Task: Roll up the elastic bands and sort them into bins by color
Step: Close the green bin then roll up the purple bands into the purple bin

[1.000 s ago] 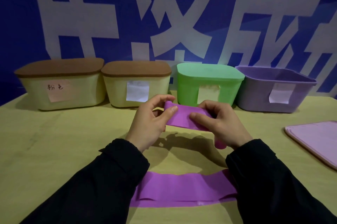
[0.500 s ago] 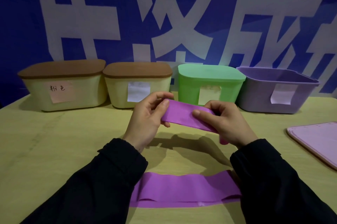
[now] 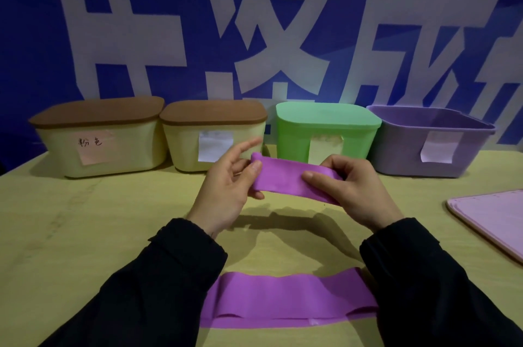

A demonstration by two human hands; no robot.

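You are pinching a purple band at frame centre, above the table: left hand thumb on its end, fingers spread; right hand gripping the other | Risk: the stretchy strip may slip and uncurl | Look: matte, flat, barely rolled | Second band is lying at lower centre.

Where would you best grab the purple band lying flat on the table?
At a short end of the flat purple band, coming from above with fingers pinching. It probably lifts easiest at its near edge, where the layers ripple slightly, giving something to catch.
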